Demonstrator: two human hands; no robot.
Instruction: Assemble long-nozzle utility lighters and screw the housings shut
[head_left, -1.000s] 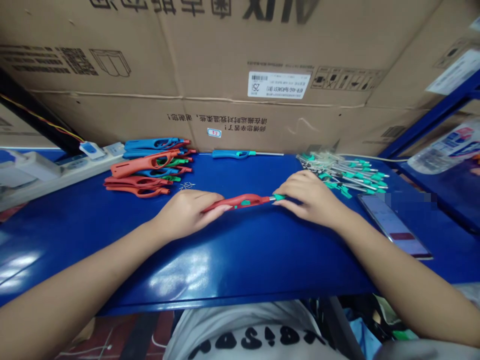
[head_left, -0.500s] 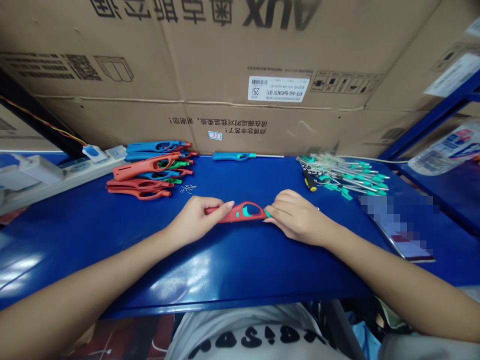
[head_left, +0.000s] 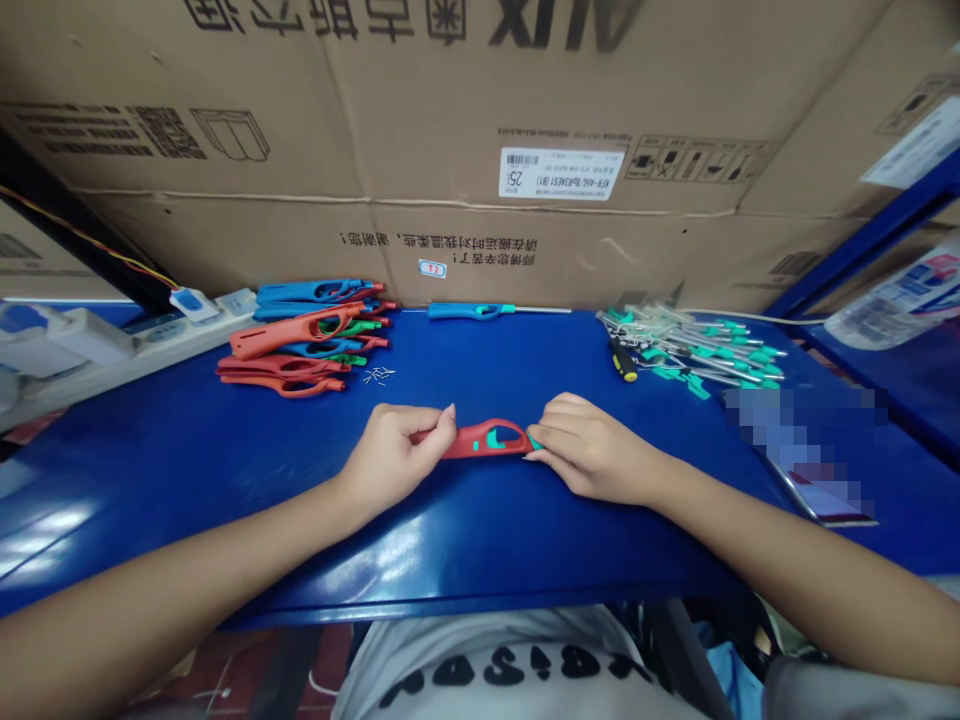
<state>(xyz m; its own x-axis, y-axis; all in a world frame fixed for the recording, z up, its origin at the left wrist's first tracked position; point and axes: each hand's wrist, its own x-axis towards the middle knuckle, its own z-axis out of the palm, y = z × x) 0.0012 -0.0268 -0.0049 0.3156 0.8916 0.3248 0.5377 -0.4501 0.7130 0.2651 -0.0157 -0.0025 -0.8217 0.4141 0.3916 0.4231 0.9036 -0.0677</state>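
1. Head view, left hand [head_left: 397, 445]: the fingers and thumb are clamped around the rear of a red lighter handle [head_left: 463, 442], apparently to steady it.
2. Head view, right hand [head_left: 600, 445]: the fingertips are pinched on a green fitting [head_left: 535, 443] at the front of the handle, probably for fine control of that small end.
3. The handle lies between the two hands, roughly level, with its green trigger [head_left: 493, 438] and finger opening exposed.
4. Beyond the left hand is a stack of lighter handles [head_left: 292, 332], their narrow ends mostly toward the right; this likely eases pickup. Small metal pins [head_left: 379, 376] lie just beside the stack, nearer the hand.
5. Ahead of and between both hands, a blue lighter [head_left: 459, 312] with a metal tube lies against the carton [head_left: 420, 120].
6. Beyond the right hand, metal tubes with green parts [head_left: 750, 355] are heaped, probably within easy reach. A black-and-yellow tool handle [head_left: 624, 363] lies at the heap's near side.
7. Hidden: the handle's rear end, inside the left hand; most of the fitting, behind the right fingertips. Whether a tube extends there cannot be told.
8. Obscured: the phone [head_left: 840, 508], right of the right hand, is partly pixelated.
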